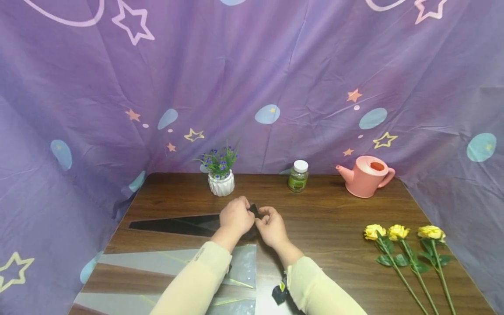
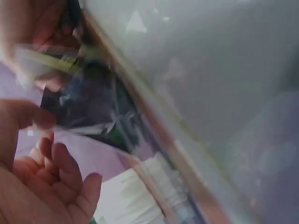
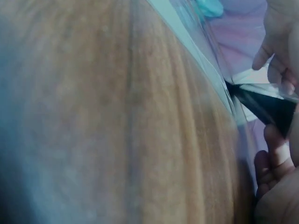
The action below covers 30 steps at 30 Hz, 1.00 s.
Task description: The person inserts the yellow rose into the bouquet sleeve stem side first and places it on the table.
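Observation:
A long black tapered plastic sleeve (image 1: 169, 225) lies across the table, its narrow end pointing left and its wide end lifted between my hands. My left hand (image 1: 237, 216) pinches the wide end, covering part of it. From the other side, my right hand (image 1: 271, 227) holds the raised edge between thumb and fingers. In the left wrist view, the sleeve (image 2: 88, 98) looks dark and glossy with a clear edge. The right wrist view shows the black sleeve (image 3: 266, 105) stretched between both hands.
Clear tapered sleeves (image 1: 246, 262) with yellow strips lie nearer me, partly under my left forearm. A black item with yellow (image 1: 280, 294) sits by my right sleeve. Yellow roses (image 1: 398, 232) lie right. Behind stand a potted plant (image 1: 221, 183), a jar (image 1: 298, 178) and a pink watering can (image 1: 364, 179).

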Tool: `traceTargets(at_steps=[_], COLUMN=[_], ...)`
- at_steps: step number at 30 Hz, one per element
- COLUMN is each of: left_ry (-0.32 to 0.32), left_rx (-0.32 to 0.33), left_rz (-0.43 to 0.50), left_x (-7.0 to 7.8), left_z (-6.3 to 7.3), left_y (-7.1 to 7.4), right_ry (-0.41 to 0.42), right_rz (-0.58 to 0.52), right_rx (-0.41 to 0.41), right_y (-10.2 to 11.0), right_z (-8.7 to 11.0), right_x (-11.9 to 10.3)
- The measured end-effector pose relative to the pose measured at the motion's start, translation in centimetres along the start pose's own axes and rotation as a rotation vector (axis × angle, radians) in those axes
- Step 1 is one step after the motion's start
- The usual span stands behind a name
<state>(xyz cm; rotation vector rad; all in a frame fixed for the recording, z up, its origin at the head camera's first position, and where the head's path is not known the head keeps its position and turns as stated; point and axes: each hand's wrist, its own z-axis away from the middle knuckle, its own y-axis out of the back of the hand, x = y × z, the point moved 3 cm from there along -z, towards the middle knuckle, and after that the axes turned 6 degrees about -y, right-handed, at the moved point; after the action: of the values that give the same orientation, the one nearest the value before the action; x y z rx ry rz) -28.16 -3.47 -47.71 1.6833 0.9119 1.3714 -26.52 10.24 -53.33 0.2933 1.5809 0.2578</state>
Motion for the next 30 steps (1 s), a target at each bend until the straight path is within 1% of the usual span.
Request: traceTargets(at_steps=[5, 8, 11, 14, 16, 19, 21, 24, 27, 30], left_ry=[0.006, 0.024, 0.046, 0.053, 0.059, 0.071, 0.080, 0.088, 0.094, 0.094], left_rx=[-0.014, -0.018, -0.036, -0.044, -0.040, -0.030, -0.023, -0.017, -0.011, -0.013], left_rz=[0.017, 0.033, 0.046, 0.062, 0.079, 0.098, 0.111, 0.127, 0.140, 0.150], left_x=[-0.4, -0.6, -0.8, -1.0, -1.0, -0.9, -0.9, -0.8, -0.9, -0.8], left_z=[0.2, 0.3, 0.4, 0.4, 0.4, 0.4, 0.5, 0.6, 0.6, 0.4], left_y=[0.9, 1.3, 1.5, 1.5, 1.5, 1.4, 1.5, 1.6, 1.7, 1.5], right_ry=[0.048, 0.066, 0.072, 0.066, 0.081, 0.108, 0.125, 0.139, 0.158, 0.129], right_rz=[0.161, 0.224, 0.260, 0.253, 0.243, 0.258, 0.289, 0.352, 0.417, 0.506], right_rx=[0.027, 0.024, -0.003, -0.029, -0.032, -0.015, 0.017, 0.081, 0.170, 0.249], right_y=[1.0, 1.6, 2.0, 2.8, 3.9, 6.4, 8.7, 12.9, 17.3, 21.9], right_z=[-0.3, -0.5, -0.4, -0.1, 0.4, 1.3, 2.0, 3.0, 4.3, 6.2], right_x=[-0.2, -0.3, -0.3, -0.5, -0.9, -1.8, -2.2, -2.3, -2.1, -1.5])
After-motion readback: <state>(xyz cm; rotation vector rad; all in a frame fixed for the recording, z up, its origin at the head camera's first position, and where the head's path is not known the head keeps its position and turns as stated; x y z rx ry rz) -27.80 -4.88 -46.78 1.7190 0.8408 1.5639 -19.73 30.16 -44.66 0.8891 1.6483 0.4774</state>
